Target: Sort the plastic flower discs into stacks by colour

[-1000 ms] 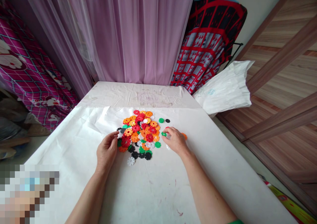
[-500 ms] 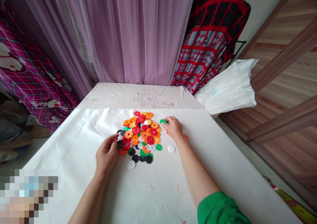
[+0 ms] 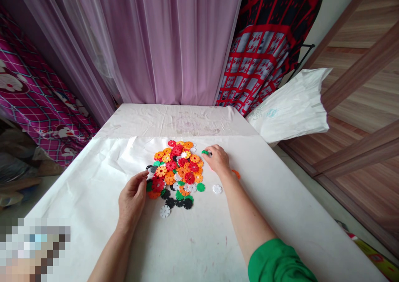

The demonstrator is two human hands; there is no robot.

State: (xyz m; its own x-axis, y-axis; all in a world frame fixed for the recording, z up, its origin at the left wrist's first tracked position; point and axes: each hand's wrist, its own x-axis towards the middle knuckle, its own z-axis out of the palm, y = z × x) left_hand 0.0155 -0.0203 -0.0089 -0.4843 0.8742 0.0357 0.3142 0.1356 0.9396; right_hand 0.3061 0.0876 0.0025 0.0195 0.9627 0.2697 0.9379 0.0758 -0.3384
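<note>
- While the bare right hand (image 3: 219,160), right of the frame's centre, pinches a green notched plastic disc (image 3: 204,152) at its fingertips, a dark bit beside that disc is hard to make out.
- Left of centre, the bare left hand (image 3: 131,195) has its fingers drawn narrowly together at the edge of the mid-frame heap of multicoloured notched plastic discs (image 3: 177,165); I cannot tell whether it grips one.
- The right wrist partly hides an orange notched disc (image 3: 237,174).
- At right, the white crinkled bag (image 3: 293,107) conceals any contents.
- Pixelation obscures the lower left corner.
</note>
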